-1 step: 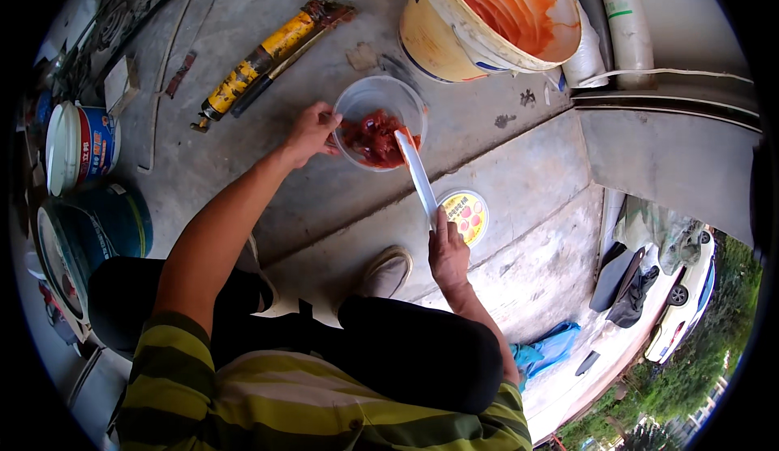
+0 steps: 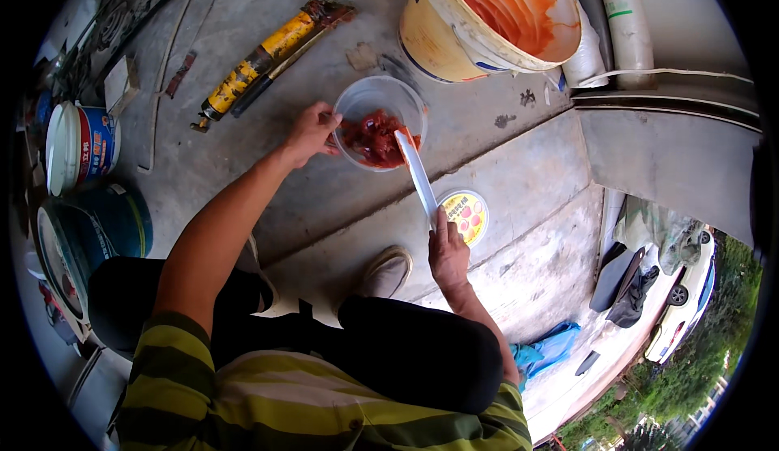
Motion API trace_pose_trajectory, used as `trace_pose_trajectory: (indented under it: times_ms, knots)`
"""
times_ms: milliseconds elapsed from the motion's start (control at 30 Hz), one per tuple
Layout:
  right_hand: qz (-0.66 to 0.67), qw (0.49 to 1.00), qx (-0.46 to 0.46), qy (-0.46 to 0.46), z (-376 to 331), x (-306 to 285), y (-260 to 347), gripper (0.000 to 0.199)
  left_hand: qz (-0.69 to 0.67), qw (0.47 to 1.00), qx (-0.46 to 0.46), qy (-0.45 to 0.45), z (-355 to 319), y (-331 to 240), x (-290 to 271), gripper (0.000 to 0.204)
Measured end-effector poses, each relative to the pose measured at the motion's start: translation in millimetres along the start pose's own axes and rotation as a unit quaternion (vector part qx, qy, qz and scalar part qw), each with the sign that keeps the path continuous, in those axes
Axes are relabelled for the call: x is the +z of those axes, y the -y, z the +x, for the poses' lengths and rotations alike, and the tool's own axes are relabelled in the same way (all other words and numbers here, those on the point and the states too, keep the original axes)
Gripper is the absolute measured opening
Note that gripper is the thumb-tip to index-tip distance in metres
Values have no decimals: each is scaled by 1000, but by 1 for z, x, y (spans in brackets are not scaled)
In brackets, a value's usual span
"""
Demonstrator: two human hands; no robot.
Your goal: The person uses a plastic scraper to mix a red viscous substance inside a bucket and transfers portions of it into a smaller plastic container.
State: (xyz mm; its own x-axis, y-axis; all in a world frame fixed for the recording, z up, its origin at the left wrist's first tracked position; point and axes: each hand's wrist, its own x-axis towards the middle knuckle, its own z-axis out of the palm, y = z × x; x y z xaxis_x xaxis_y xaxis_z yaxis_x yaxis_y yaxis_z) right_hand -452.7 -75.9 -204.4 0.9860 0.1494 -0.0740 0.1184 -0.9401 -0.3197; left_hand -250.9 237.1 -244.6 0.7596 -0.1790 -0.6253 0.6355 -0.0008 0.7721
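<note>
My left hand [image 2: 310,134] pinches the rim of a clear round plastic tub [image 2: 365,94] at its left side. Thick dark red grease-like paste [image 2: 375,136] lies in the tub's lower part. In my right hand [image 2: 449,252] is a long flat white spatula [image 2: 419,176], its paste-smeared tip reaching over the tub's right rim into the red mass. Just beyond that hand, a round lid [image 2: 469,215] with a yellow label rests on the concrete, partly hidden by the hand and spatula.
A large pale bucket [image 2: 438,33] coated inside with orange-red paste stands at the far right. A worn yellow grease gun [image 2: 268,57] lies at the far left. Two buckets, one blue-labelled [image 2: 99,144] and one dark green [image 2: 122,220], stand left. My shoe [image 2: 385,272] is near the tub.
</note>
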Motion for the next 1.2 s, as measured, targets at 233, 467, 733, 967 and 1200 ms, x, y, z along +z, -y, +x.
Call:
trace_pose_trajectory:
  times_ms: [233,467,733,967,1200]
  knots:
    - [241,970,34,7,-34,6,2,66,0,1000,-12,-8,-1,-3,1,27]
    - [417,880,222,49,-34,-21,-16,50,18,1000,-2,10,1,-2,-7,26]
    - [466,847,242,81,-38,-31,-10,49,17,1000,0,19,2,0,-10,27]
    - [373,897,213,107,-41,-42,-10,49,22,1000,-8,18,-3,-5,-8,27]
    - [336,912,200,127,-49,-53,3,51,3,1000,-2,25,-2,-3,-7,27]
